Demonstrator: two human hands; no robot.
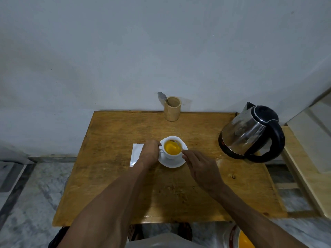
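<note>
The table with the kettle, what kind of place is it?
Probably a home tea corner: an electric kettle and a cup of yellow drink stand on a small wooden table against a plain wall.

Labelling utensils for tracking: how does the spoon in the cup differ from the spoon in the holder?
The cup spoon has its bowl end down in the cup, handle pinched by the right hand; the holder spoon stands bowl up in the holder, untouched. The cup spoon slants right, the holder spoon leans left. Both look like silvery metal.
</note>
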